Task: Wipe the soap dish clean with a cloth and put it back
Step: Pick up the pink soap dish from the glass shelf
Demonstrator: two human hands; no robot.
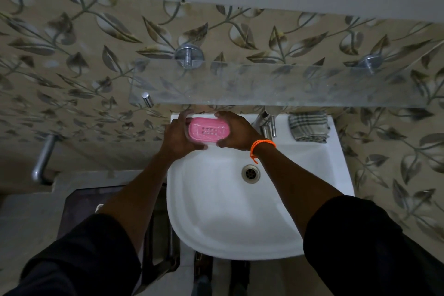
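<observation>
Left hand (179, 138) gripping left end of dish (208, 130), right hand (236, 131) gripping right end, over sink (216, 199) back ledge. Lower level, seat flat, release together. Cloth (308, 126) folded right of tap (266, 122).

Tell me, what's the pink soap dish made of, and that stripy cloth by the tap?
The pink soap dish looks like moulded plastic: even colour, a slight sheen, neat drain holes. The stripy cloth, folded on the sink rim, looks like soft woven cotton, matte with checked lines, though the fibre is a guess.
</observation>
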